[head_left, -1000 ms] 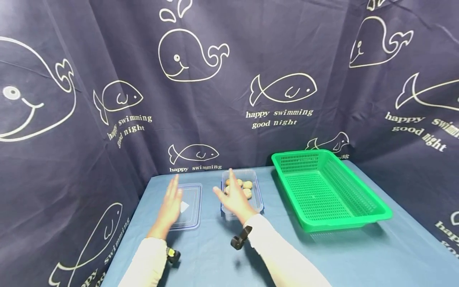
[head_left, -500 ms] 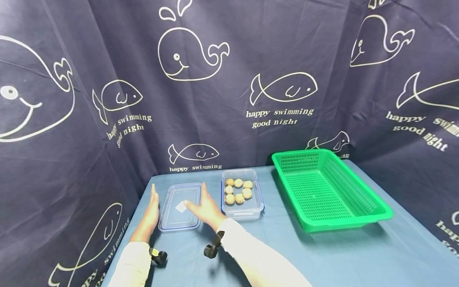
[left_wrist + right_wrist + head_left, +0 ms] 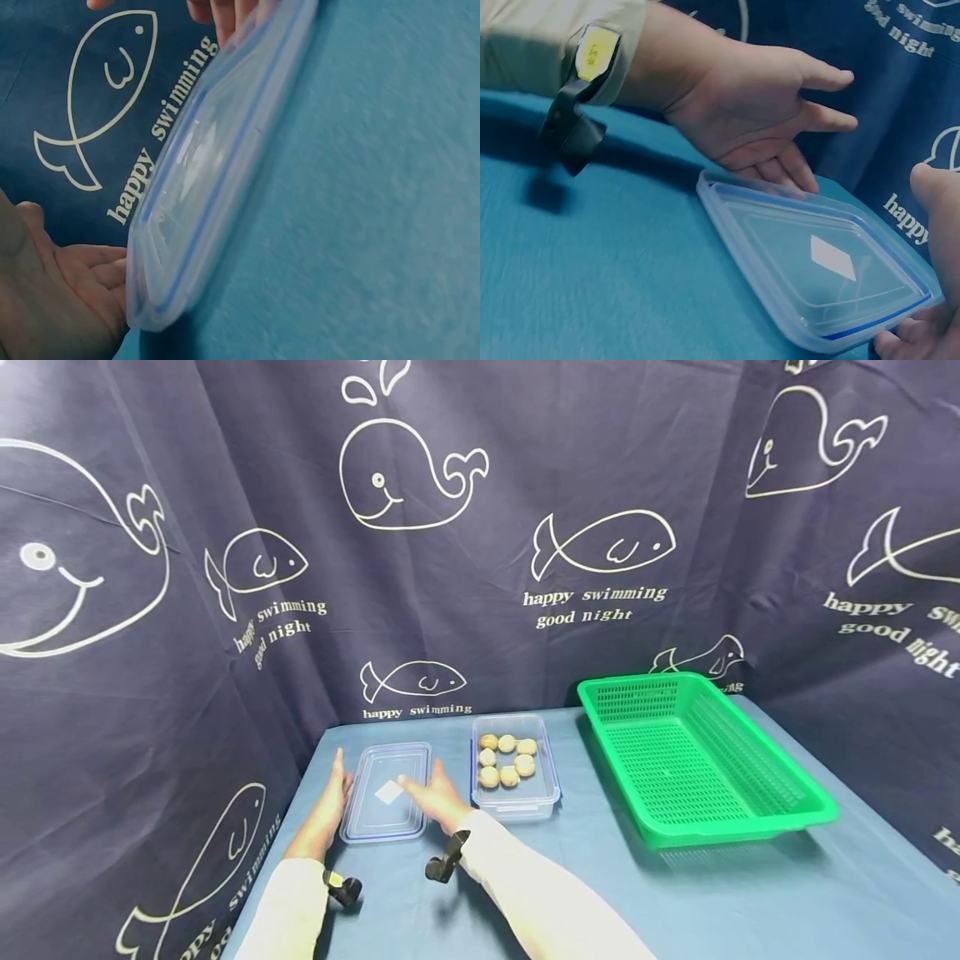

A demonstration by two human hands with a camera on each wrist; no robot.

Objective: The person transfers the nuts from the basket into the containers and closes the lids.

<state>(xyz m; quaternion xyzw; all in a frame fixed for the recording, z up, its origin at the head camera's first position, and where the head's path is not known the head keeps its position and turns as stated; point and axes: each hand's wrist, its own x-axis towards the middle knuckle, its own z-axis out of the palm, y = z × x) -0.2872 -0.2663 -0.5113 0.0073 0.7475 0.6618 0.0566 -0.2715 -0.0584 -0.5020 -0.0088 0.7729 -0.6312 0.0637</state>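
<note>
A clear plastic box lid with a blue seal and a white label lies on the left of the table, between both hands. My left hand is at its left edge, fingers extended; in the right wrist view the left fingertips meet the rim. On the lid's right edge is my right hand, thumb raised, the other fingers loosely bent at the rim. Whether the lid is slightly raised I cannot tell. Right of it stands a clear plastic food container holding several small round tan pieces.
A large green plastic basket stands at the right of the blue-covered table. Dark blue curtains with whale and fish prints rise behind and at the sides. Each wrist carries a black camera mount.
My right hand has moved left from over the container to the lid's right edge. The left hand has gone from above the lid to its left side. The view has shifted slightly.
</note>
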